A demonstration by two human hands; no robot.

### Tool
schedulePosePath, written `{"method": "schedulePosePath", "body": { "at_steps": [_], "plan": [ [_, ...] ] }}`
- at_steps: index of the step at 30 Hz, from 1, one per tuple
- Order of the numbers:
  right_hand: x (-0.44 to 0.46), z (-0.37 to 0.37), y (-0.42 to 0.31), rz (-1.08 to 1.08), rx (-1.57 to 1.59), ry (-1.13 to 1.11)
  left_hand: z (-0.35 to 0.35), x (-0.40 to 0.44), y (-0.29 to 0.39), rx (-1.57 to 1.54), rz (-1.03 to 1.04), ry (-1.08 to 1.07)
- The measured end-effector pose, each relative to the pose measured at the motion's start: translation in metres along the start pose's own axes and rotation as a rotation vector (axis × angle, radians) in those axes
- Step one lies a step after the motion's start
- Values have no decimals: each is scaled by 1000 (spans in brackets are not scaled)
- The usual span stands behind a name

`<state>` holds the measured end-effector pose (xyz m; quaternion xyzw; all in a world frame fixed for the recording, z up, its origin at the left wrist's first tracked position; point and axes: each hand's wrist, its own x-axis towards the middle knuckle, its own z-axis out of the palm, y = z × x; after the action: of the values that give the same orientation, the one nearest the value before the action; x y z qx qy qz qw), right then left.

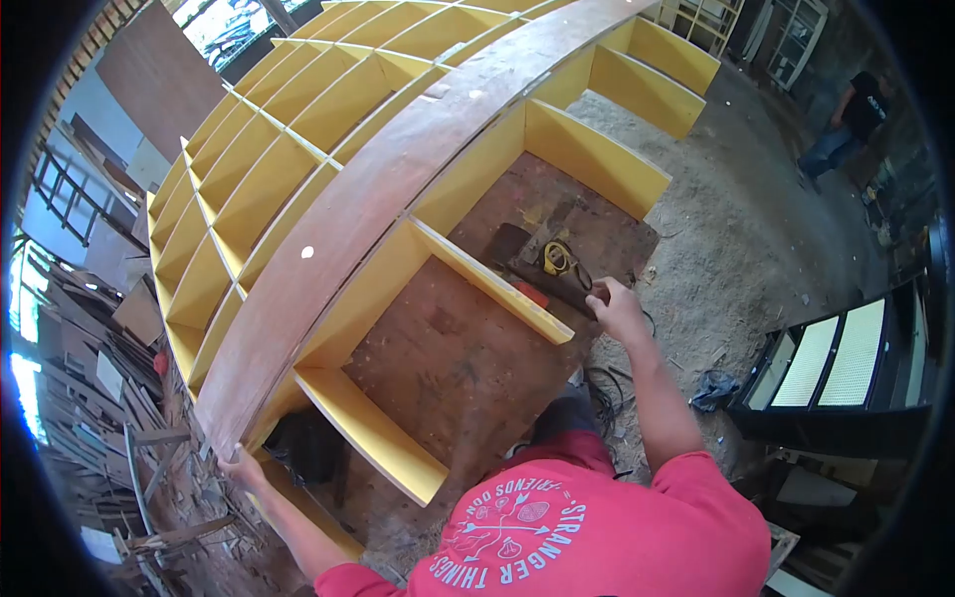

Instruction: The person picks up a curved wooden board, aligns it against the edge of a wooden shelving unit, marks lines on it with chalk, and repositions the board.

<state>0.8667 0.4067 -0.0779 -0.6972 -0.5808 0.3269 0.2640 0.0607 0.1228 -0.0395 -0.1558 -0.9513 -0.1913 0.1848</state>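
A long, curved plywood strip (343, 224) lies along a yellow wooden frame of crossing ribs (284, 184). At the strip's near left end, my left hand (242, 470) grips its edge, with the fingers partly hidden. Out to the right, my right hand (619, 308) is raised beyond the end of a rib, its fingers curled into a pinch. What those fingers hold, if anything, is too small to make out. Just left of that hand, a yellow and black tape measure (559, 259) sits on a brown board, with a red object (531, 294) close by.
Yellow ribs (373, 433) jut toward me. Sawdust (711, 249) covers the floor at right, near a black cabinet with pale mesh panels (831, 358). Scrap wood (99, 398) is piled at left. Another person (851, 119) stands at the far right.
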Motion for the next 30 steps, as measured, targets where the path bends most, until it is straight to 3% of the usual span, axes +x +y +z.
{"method": "schedulePosePath", "body": {
  "at_steps": [1,4,8,10,11,14,16,18,20,25,26,28,30],
  "plan": [
    [2,0,11,41,-33,-38,-6,-20,16,-155,84,-77],
    [22,29,53,-244,-294,-42,-30,-98,91,-371,141,-392],
    [65,22,73,-240,-193,-148,-61,-211,184,-527,73,-633],
    [81,11,75,-366,-271,71,-57,-239,198,-466,158,-686],
    [92,8,76,-438,-306,184,-61,-259,216,-459,140,-618],
    [102,13,76,-617,-111,-76,-43,-277,216,-160,291,-384],
    [87,36,70,-461,-165,-374,-45,-276,223,-251,225,-388],
    [76,44,49,-475,-310,-581,-49,-275,228,-382,176,-406],
    [72,87,78,-452,-269,-593,-56,-279,235,-241,208,-363],
    [85,72,51,-516,-325,-661,-60,-284,240,-219,168,-325],
    [90,55,33,-556,-298,-669,-63,-283,242,-230,149,-333],
    [111,32,14,-270,-152,-851,-54,-282,232,-196,176,-307],
    [123,17,-2,-250,271,-808,-45,-281,221,-240,228,-257]
  ]
}}
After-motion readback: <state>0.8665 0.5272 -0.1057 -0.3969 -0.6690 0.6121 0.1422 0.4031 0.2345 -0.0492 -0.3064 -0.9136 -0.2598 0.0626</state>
